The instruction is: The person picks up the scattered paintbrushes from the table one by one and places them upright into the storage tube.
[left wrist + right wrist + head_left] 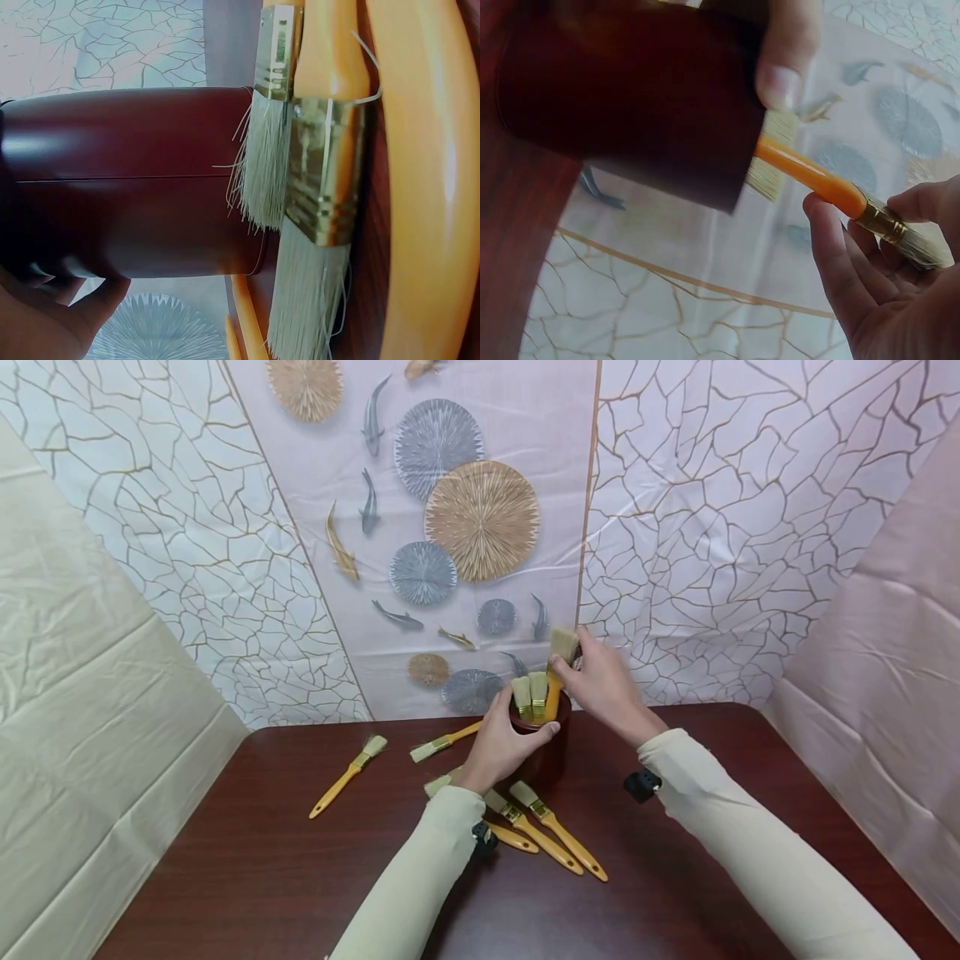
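Note:
A round, dark red-brown holder (553,756) stands upright on the table, with two flat paintbrushes (537,689) in it, bristles up. My left hand (501,745) grips it near the rim, thumb on the near side. In my right hand (606,685) is a pinched paintbrush (554,689), held by its metal band and bristles. Its orange handle (810,172) points down into the holder's mouth in the right wrist view. The lower end of that handle is hidden inside the holder (630,112).
Several paintbrushes lie in front of the holder, among them one brush (558,831) at the right of the group; my left forearm partly covers them. Another brush (444,744) lies left of the holder, and a separate one (348,777) farther left. Patterned cloth (697,527) hangs behind the table.

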`<state>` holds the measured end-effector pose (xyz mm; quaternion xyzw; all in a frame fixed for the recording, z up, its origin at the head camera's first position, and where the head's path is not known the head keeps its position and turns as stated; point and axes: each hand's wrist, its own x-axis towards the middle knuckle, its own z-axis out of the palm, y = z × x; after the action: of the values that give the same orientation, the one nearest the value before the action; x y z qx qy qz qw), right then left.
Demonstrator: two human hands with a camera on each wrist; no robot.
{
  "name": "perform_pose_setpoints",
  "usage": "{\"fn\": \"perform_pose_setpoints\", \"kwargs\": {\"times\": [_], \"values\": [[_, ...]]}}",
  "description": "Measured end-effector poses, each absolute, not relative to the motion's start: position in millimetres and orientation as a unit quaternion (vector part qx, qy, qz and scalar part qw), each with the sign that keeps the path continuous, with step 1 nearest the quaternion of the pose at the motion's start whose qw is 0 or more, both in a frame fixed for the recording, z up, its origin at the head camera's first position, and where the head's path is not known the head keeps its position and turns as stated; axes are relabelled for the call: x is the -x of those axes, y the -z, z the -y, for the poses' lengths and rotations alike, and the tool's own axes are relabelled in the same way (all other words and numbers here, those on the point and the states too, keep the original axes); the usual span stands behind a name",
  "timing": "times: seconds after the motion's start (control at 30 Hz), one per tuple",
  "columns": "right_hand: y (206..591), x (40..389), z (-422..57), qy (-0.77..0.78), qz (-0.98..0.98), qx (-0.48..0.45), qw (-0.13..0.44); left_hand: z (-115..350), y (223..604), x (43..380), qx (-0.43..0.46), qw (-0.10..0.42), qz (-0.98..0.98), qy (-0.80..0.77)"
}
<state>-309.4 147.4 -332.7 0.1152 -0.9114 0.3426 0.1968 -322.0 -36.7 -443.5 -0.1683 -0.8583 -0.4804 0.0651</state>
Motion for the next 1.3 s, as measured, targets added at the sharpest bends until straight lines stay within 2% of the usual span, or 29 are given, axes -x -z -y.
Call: {"fn": "perform_pose_setpoints", "kwargs": {"times": [0.67, 1.07, 1.3], "values": [[376, 315, -142, -0.3, 0.935, -0.081, 0.169, 35, 445, 322, 0.181, 0.075, 0.856, 0.479], [386, 326, -148, -0.352, 0.924, -0.056, 0.139, 34, 445, 324, 0.176, 0.072, 0.856, 0.48], [378, 314, -157, -0.406, 0.907, -0.051, 0.104, 36, 444, 323, 0.175, 0.07, 0.853, 0.487]]}}
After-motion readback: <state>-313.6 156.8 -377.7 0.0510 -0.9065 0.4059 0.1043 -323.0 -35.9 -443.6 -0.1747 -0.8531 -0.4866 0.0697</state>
